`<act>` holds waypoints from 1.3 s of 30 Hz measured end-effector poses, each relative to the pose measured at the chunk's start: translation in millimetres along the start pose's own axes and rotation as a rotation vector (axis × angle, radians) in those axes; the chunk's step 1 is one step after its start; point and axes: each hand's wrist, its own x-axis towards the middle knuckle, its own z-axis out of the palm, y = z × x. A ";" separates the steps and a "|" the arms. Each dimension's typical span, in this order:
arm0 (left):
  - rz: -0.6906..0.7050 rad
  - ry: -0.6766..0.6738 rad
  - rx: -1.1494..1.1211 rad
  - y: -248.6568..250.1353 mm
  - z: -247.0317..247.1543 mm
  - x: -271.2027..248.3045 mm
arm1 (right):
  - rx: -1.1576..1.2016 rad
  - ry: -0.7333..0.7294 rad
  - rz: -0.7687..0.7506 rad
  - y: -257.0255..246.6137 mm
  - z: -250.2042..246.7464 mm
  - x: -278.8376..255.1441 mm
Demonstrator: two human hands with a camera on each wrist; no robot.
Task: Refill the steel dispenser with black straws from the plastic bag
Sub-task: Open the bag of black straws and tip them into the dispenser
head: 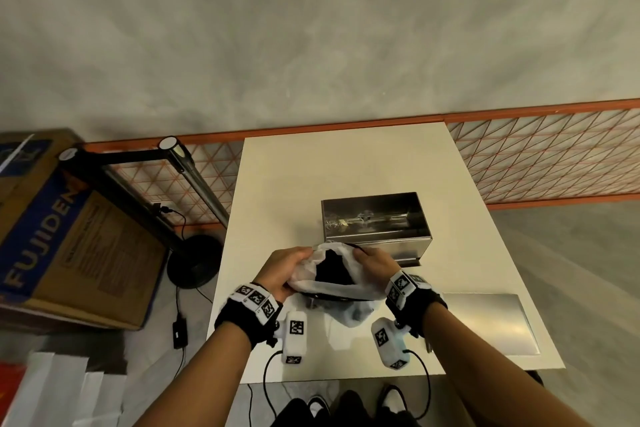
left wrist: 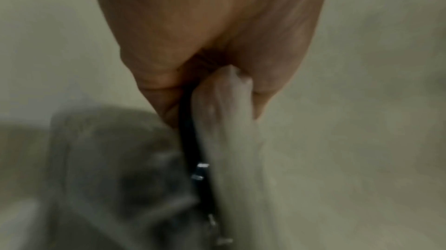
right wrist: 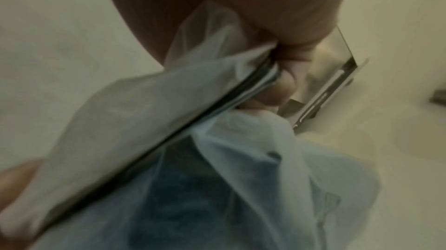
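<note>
A cloudy white plastic bag (head: pixel 341 288) is held upright over the white table (head: pixel 467 253), its mouth spread wide. Inside it shows a dark bundle of black straws (head: pixel 330 269). My left hand (head: pixel 294 265) grips the bag's left rim and my right hand (head: pixel 372 258) grips the right rim. The left wrist view shows the bag's rim (left wrist: pixel 226 113) pinched between thumb and fingers. In the right wrist view the bag (right wrist: pixel 149 113) is bunched in curled fingers, with straws (right wrist: pixel 178 197) dark through the film. The open steel dispenser (head: pixel 375 222) stands just beyond the bag, its inside nearly bare.
A flat steel lid (head: pixel 491 322) lies on the table at the right. An orange wire-mesh rack (head: pixel 554 156) runs behind the table. A cardboard box (head: pixel 69 236) and a black stand with cables (head: pixel 194 260) are on the floor at the left.
</note>
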 end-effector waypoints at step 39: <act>-0.212 0.074 0.548 17.4 18.9 -53.9 | 0.118 0.206 0.120 -11.0 -9.3 11.8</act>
